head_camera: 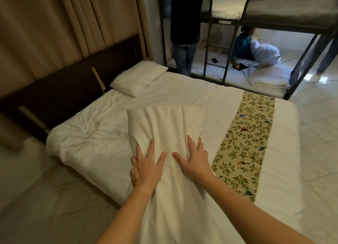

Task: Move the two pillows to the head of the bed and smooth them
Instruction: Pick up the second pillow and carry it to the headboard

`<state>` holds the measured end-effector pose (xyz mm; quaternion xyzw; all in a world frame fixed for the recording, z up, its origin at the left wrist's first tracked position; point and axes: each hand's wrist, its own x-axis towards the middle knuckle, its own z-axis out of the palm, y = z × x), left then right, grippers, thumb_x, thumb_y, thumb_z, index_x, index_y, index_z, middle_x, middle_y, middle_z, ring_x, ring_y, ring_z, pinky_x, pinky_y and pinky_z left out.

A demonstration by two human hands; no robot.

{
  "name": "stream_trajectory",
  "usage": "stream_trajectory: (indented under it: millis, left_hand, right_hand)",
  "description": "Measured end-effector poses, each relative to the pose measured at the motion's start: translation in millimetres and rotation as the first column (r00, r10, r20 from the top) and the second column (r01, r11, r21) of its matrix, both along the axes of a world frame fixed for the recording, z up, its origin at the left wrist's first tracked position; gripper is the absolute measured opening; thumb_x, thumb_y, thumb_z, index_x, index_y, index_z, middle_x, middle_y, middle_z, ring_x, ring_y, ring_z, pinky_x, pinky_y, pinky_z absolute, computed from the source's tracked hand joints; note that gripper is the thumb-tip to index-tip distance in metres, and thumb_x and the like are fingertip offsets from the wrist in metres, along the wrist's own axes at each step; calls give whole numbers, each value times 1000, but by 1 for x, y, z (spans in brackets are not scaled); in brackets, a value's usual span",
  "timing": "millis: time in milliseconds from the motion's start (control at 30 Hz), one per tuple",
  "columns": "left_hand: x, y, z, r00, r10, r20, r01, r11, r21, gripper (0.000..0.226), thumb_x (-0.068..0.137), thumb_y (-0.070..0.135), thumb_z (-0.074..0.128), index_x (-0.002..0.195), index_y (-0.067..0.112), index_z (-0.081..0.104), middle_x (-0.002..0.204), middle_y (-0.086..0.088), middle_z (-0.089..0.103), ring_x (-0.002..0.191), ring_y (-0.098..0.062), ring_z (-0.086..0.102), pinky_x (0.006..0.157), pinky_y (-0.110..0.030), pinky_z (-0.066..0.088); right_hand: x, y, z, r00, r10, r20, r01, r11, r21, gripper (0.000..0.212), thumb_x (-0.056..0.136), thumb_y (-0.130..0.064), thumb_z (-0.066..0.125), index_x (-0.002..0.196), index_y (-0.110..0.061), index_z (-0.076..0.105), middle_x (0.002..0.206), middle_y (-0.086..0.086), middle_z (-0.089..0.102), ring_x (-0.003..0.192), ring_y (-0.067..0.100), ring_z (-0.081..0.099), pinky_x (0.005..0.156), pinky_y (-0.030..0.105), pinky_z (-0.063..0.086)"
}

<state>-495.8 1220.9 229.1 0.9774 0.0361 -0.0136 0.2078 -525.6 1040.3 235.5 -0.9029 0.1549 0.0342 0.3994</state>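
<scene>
White rumpled fabric pillow (164, 134) lies mid-bed directly under both hands, stretching beyond the fingertips. Left hand (144, 169) and right hand (192, 163) press flat on it, fingers spread apart, gripping nothing. Second white plump pillow (139, 77) sits far beyond the fingertips, beside the dark wooden headboard (69, 90).

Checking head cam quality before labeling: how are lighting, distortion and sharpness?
Head view: dim and warm over the bed, brighter at top right, where glare washes out the floor. Wide-angle bending curves the headboard and curtains. Both hands, left hand and right hand, and the near pillow look sharp; the people by the bunk bed are soft.
</scene>
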Motion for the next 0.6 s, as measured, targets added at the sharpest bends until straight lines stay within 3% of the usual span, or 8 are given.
stream_trajectory:
  millis: [333,600]
  left_hand:
    - [57,160,3,999,20,26,-20,1000,11,77,95,87,25,164,60,6,173,-4,12,142,-32,37,105,-48,46]
    - [118,226,-8,997,79,-3,-79,997,-5,75,96,85,28,163,61,6,174,-5,14,144,-34,35,110,-49,43]
  right_hand:
    - [59,154,6,1000,15,-1,-15,1000,22,101,90,-81,56,171,-40,10,179,5,-3,158,43,20,125,56,29]
    - [131,218,-6,998,70,0,-70,998,2,99,92,-79,57,171,-38,12,179,8,1,156,46,23,123,57,30]
